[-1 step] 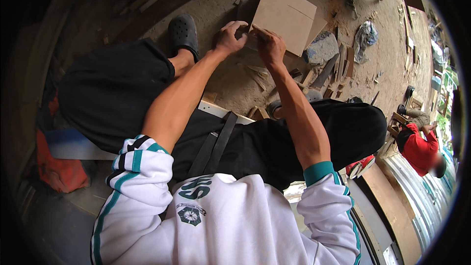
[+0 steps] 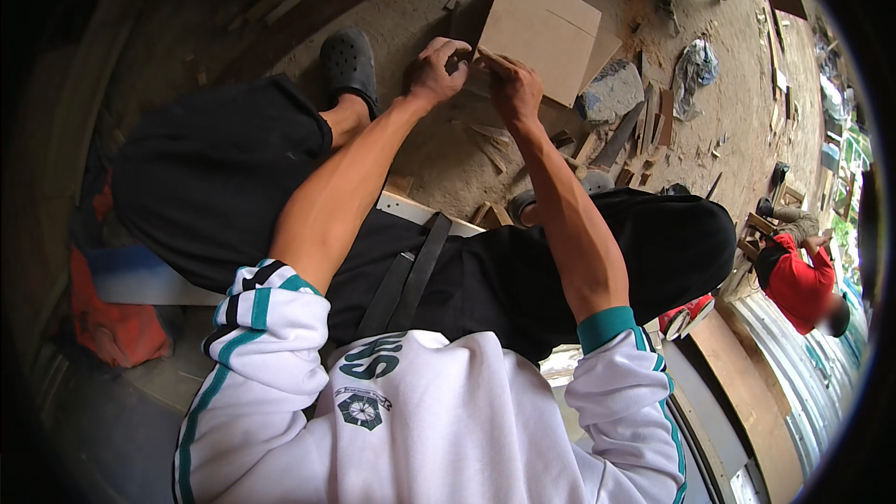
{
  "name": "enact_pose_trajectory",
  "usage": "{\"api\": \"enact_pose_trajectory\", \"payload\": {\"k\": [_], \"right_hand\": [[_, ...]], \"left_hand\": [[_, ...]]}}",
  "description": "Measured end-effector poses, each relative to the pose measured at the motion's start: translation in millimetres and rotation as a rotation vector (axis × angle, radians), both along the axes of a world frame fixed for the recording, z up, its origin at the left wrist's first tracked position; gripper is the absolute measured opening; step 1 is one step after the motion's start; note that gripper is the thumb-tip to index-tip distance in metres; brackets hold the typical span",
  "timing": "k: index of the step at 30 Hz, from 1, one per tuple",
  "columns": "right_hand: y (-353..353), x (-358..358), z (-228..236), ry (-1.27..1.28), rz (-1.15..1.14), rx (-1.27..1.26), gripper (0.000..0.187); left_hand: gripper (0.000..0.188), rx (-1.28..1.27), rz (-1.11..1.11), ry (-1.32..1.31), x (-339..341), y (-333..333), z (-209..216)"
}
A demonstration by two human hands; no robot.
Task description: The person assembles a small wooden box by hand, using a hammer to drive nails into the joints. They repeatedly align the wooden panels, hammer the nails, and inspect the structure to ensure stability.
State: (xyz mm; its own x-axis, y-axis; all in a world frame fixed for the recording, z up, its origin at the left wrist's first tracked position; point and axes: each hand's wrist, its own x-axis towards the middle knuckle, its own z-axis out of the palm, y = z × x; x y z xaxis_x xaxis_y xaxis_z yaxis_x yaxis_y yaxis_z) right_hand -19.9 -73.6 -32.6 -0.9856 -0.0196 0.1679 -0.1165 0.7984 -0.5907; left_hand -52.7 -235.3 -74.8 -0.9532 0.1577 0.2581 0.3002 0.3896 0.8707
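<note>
A brown box-like piece of thin board (image 2: pixel 539 30) stands on the dirt floor in front of me, its flat top tilted. At its near left corner my right hand (image 2: pixel 515 84) is closed, with thumb and forefinger pinched together by the edge. My left hand (image 2: pixel 437 73) is just left of that corner, fingers curled in toward the thumb. Anything small between either hand's fingertips is too small to make out. The lower left side of the box lies in shadow, partly behind my hands.
Long planks (image 2: pixel 327 9) lie at the far left. Right of the box are a grey stone-like block (image 2: pixel 611 91), wood offcuts (image 2: pixel 656 117) and a crumpled plastic bag (image 2: pixel 695 79). An orange-red bag (image 2: pixel 121 317) rests at my left. A person in red (image 2: pixel 798 285) sits far right.
</note>
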Motion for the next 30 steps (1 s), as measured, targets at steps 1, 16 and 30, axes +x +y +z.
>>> {"api": "enact_pose_trajectory", "payload": {"k": [1, 16, 30], "right_hand": [[1, 1, 0, 0.003, 0.013, 0.007, 0.034], [10, 8, -3, -0.061, 0.09, -0.202, 0.051], [83, 77, -14, -0.851, 0.014, 0.653, 0.024]], "left_hand": [[0.019, -0.015, 0.001, -0.03, 1, -1, 5], [0.01, -0.092, -0.229, 0.026, -19, -1, 5], [0.01, -0.144, -0.252, 0.069, -22, -5, 11]]}}
